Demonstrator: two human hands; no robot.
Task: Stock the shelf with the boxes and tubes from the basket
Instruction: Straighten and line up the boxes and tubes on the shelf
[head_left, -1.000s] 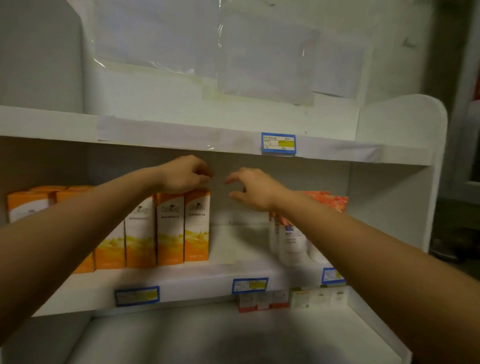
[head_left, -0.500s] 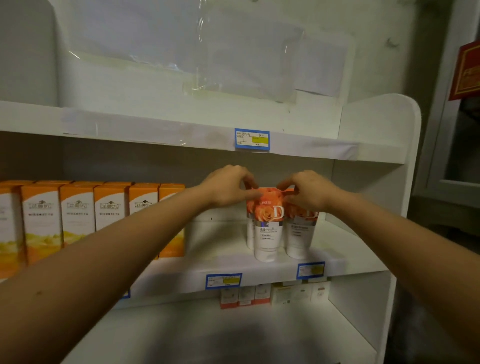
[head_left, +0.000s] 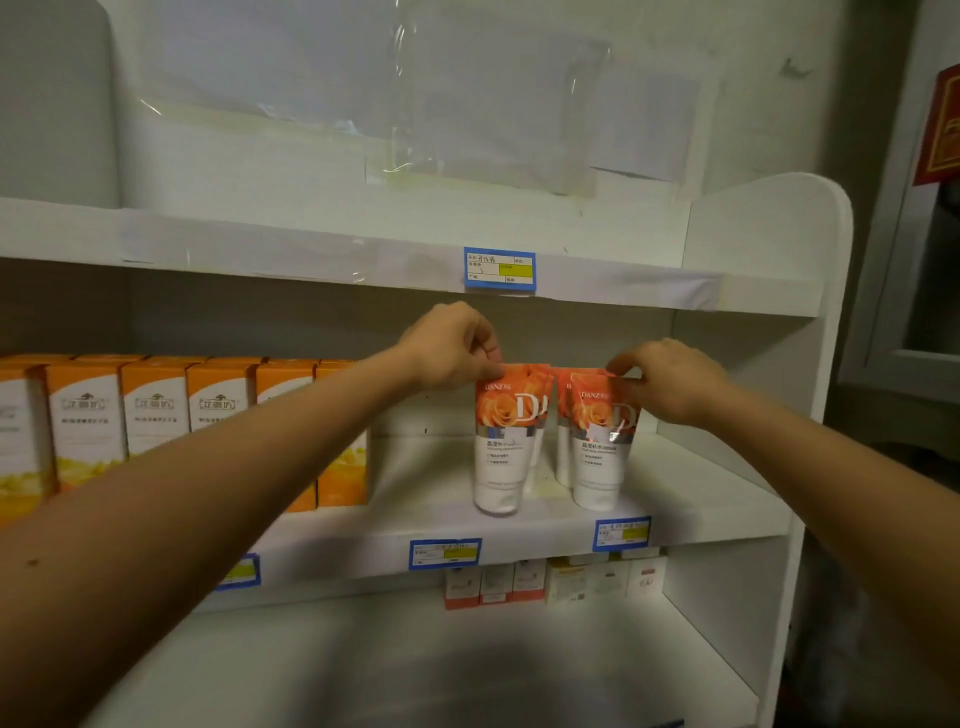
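Note:
Two front tubes with orange rose tops and white bodies stand cap-down on the middle shelf (head_left: 691, 514). My left hand (head_left: 452, 345) pinches the top edge of the left tube (head_left: 506, 447). My right hand (head_left: 670, 376) pinches the top of the right tube (head_left: 600, 457). More tubes of the same kind stand partly hidden behind these two. A row of several orange and white boxes (head_left: 156, 415) fills the left part of the same shelf, partly hidden by my left forearm. The basket is out of sight.
Blue price tags (head_left: 498, 267) sit on the shelf edges. Small boxes (head_left: 545, 579) stand at the back of the lower shelf. The shelf's white side panel (head_left: 769, 249) closes the right end. A red sign (head_left: 943, 130) hangs at the far right.
Both hands have left the orange boxes and moved right to the tubes, gripping their tops. My view has turned right and come closer to the shelf.

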